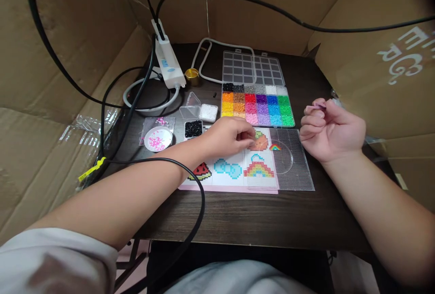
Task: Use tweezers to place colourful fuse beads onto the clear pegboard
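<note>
My left hand [231, 136] rests over the top of the pattern sheet [222, 184], its fingers curled down beside the orange fruit picture; whatever they may hold is hidden. To the right, my right hand [335, 131] is raised with fingers folded in and thumb against the index finger. A small purplish thing shows at that pinch, too small to name. Between the hands, a clear pegboard [299, 171] partly overlaps the sheet's right side. On it lies a small rainbow bead piece [275, 147]. The sheet shows watermelon, bow and rainbow pixel pictures.
Behind the sheet stands an open bead case [257, 106] with many colours. Small boxes hold black beads [193, 128] and white beads [208, 113]. A white dish [158, 139] of pink beads sits left. A power strip [169, 60] and a black cable [200, 208] hang nearby; cardboard walls surround the table.
</note>
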Demonstrator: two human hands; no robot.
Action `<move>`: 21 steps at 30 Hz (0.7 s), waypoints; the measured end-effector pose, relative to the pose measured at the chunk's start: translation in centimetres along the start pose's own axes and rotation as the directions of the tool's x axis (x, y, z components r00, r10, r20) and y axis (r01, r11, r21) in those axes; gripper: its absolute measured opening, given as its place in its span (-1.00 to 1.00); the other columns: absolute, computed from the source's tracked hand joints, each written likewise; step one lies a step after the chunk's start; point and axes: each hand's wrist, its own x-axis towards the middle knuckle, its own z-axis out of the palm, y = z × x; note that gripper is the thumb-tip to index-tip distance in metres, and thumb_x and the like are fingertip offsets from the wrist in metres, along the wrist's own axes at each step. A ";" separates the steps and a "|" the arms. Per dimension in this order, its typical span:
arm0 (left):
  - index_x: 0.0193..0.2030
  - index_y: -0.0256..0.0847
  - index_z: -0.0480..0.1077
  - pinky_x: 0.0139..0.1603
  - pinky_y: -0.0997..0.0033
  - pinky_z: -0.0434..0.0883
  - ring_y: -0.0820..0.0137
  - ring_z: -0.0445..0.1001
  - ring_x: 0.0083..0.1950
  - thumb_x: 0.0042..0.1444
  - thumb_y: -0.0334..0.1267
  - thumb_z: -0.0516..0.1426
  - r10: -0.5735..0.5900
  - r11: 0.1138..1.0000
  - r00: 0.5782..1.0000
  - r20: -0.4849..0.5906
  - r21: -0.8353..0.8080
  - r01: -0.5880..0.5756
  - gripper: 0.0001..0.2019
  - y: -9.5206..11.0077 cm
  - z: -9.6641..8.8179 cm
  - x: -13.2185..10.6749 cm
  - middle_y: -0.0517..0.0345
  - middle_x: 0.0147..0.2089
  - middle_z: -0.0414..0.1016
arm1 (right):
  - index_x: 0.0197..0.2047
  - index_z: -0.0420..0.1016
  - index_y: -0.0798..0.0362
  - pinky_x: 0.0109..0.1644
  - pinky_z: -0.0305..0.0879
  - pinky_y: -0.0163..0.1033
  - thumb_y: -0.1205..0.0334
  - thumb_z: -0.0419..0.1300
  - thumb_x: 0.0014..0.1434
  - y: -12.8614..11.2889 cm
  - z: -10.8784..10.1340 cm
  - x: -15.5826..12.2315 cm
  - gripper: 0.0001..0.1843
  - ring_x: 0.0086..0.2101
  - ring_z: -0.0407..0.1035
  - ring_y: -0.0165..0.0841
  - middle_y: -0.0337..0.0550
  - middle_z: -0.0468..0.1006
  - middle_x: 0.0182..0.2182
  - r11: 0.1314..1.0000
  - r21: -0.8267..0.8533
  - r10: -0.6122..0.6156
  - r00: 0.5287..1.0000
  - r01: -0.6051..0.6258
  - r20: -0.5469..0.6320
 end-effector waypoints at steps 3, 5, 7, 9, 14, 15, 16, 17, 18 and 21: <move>-0.33 -0.19 0.52 -0.26 0.43 0.31 0.50 0.39 -0.35 0.10 -0.30 0.19 0.003 1.000 1.000 0.001 0.000 -0.003 -0.93 0.0 0.0 0.0 0.20 -0.36 0.52 | -0.38 0.47 -0.06 -0.64 0.14 -0.37 0.28 0.28 0.04 0.1 0.1 -0.1 -0.94 -0.59 0.22 -0.50 -0.30 0.37 -0.54 1.000 0.000 -0.006 1.000 0.006 -0.022; -0.32 -0.20 0.52 -0.27 0.43 0.31 0.49 0.40 -0.35 0.10 -0.30 0.18 0.003 1.000 1.000 0.003 0.001 -0.003 -0.92 -0.1 -0.1 0.0 0.18 -0.36 0.53 | -0.39 0.47 -0.05 -0.65 0.12 -0.39 0.30 0.32 -0.04 0.3 0.2 -0.2 -0.88 -0.59 0.22 -0.51 -0.31 0.35 -0.56 1.000 0.003 -0.004 1.000 0.004 -0.011; -0.31 -0.20 0.52 -0.27 0.42 0.31 0.48 0.41 -0.33 0.11 -0.29 0.17 0.005 1.000 1.000 0.007 0.001 -0.005 -0.90 -0.1 -0.1 0.0 0.17 -0.36 0.54 | -0.44 0.44 -0.03 -0.67 0.07 -0.41 0.30 0.35 -0.09 0.5 0.3 -0.3 -0.85 -0.62 0.18 -0.53 -0.33 0.32 -0.58 1.000 -0.004 -0.016 1.000 0.016 0.001; -0.30 -0.19 0.52 -0.26 0.41 0.32 0.48 0.42 -0.32 0.11 -0.28 0.16 0.009 1.000 1.000 0.014 0.000 -0.009 -0.89 0.0 -0.2 0.0 0.16 -0.35 0.54 | -0.51 0.38 0.00 -0.68 0.00 -0.42 0.28 0.36 -0.11 0.6 0.5 -0.4 -0.81 -0.66 0.10 -0.56 -0.35 0.26 -0.62 0.999 -0.032 -0.034 0.999 0.034 -0.004; -0.30 -0.20 0.52 -0.27 0.41 0.31 0.49 0.39 -0.35 0.10 -0.29 0.17 0.010 1.000 1.000 0.018 -0.004 -0.010 -0.90 0.0 -0.2 0.0 0.17 -0.35 0.53 | -0.53 0.35 -0.01 -0.70 -0.16 -0.37 0.27 0.30 -0.13 0.5 0.8 -0.5 -0.84 -0.73 -0.05 -0.57 -0.39 0.16 -0.68 0.988 -0.156 -0.020 1.000 0.022 0.017; -0.30 -0.20 0.52 -0.27 0.42 0.31 0.50 0.38 -0.36 0.10 -0.29 0.17 0.007 1.000 1.000 0.016 -0.005 -0.007 -0.90 0.0 -0.2 0.0 0.18 -0.35 0.53 | -0.51 0.36 -0.03 -0.70 -0.16 -0.36 0.28 0.28 -0.12 0.5 0.8 -0.6 -0.86 -0.75 -0.06 -0.56 -0.39 0.16 -0.69 0.983 -0.181 -0.016 0.999 0.022 0.034; -0.30 -0.20 0.52 -0.28 0.42 0.30 0.50 0.38 -0.36 0.09 -0.29 0.17 0.004 1.000 1.000 0.016 -0.006 -0.004 -0.91 0.0 -0.2 -0.1 0.18 -0.35 0.52 | -0.48 0.37 -0.05 -0.70 -0.16 -0.35 0.28 0.26 -0.12 0.4 0.8 -0.6 -0.88 -0.76 -0.05 -0.55 -0.40 0.15 -0.70 0.979 -0.204 -0.014 0.999 0.023 0.047; -0.30 -0.20 0.52 -0.28 0.42 0.30 0.50 0.37 -0.37 0.10 -0.30 0.17 0.001 1.000 1.000 0.015 -0.007 -0.001 -0.91 0.0 -0.1 -0.1 0.18 -0.36 0.52 | -0.46 0.38 -0.06 -0.70 -0.15 -0.34 0.29 0.24 -0.12 0.4 0.8 -0.6 -0.89 -0.78 -0.04 -0.54 -0.41 0.15 -0.72 0.974 -0.224 -0.010 0.998 0.023 0.059; -0.31 -0.20 0.52 -0.28 0.42 0.30 0.51 0.36 -0.37 0.10 -0.30 0.17 -0.001 1.000 1.000 0.016 -0.008 0.001 -0.91 0.0 -0.1 -0.1 0.18 -0.36 0.51 | -0.45 0.38 -0.07 -0.70 -0.14 -0.33 0.29 0.23 -0.12 0.5 0.8 -0.6 -0.88 -0.79 -0.02 -0.53 -0.41 0.15 -0.73 0.970 -0.241 -0.006 0.998 0.022 0.069; -0.31 -0.20 0.52 -0.27 0.43 0.29 0.51 0.36 -0.36 0.10 -0.30 0.18 -0.004 1.000 1.000 0.020 -0.013 0.005 -0.92 0.1 -0.1 -0.1 0.18 -0.35 0.50 | -0.48 0.38 -0.08 -0.70 -0.08 -0.33 0.30 0.22 -0.15 0.6 0.7 -0.7 -0.89 -0.80 0.04 -0.49 -0.41 0.17 -0.76 0.961 -0.275 0.010 0.994 0.021 0.109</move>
